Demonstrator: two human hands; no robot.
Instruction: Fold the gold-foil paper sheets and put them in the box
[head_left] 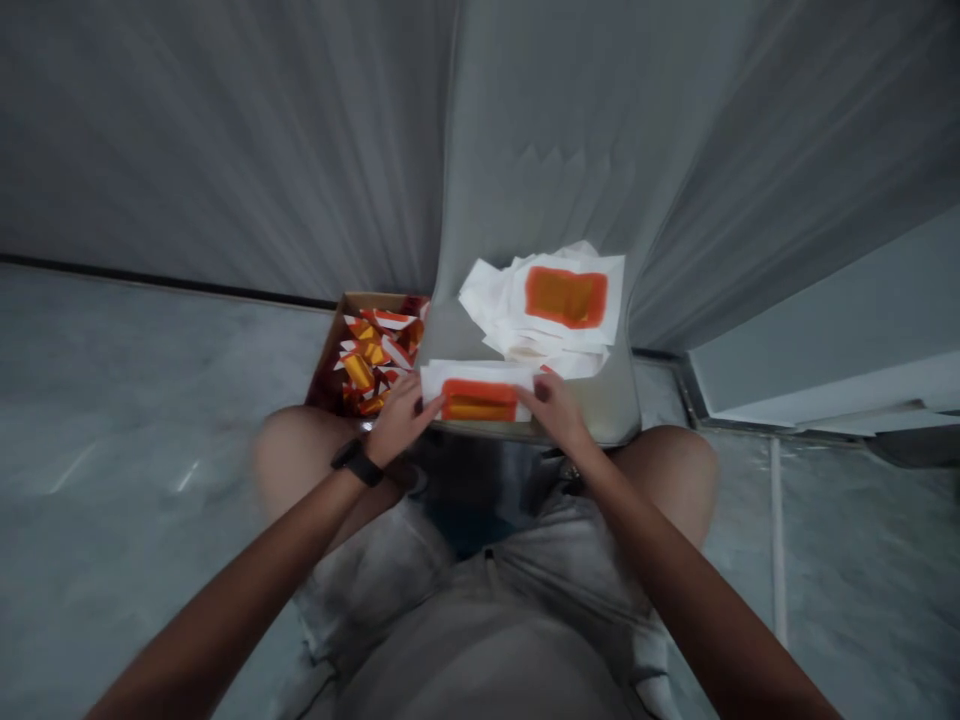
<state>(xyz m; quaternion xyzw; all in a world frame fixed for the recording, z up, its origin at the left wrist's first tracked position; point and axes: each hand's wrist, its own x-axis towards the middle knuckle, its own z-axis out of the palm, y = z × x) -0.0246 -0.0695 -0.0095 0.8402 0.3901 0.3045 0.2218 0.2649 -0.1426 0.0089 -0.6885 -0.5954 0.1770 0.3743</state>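
Observation:
My left hand (401, 415) and my right hand (551, 408) each pinch an end of a white paper sheet with an orange-red printed panel (480, 397), folded lengthwise. It lies on the near edge of a grey cloth-covered surface (607, 400) in front of my knees. Behind it sits a loose stack of flat white sheets with the same orange panel (564, 297). A black band is on my left wrist.
A brown cardboard box (330, 345) of several folded orange and white pieces (375, 355) stands on the floor beside my left knee. A grey curtain (225, 140) hangs behind. A pale ledge (825, 370) runs at the right. The stone floor (112, 450) lies around me.

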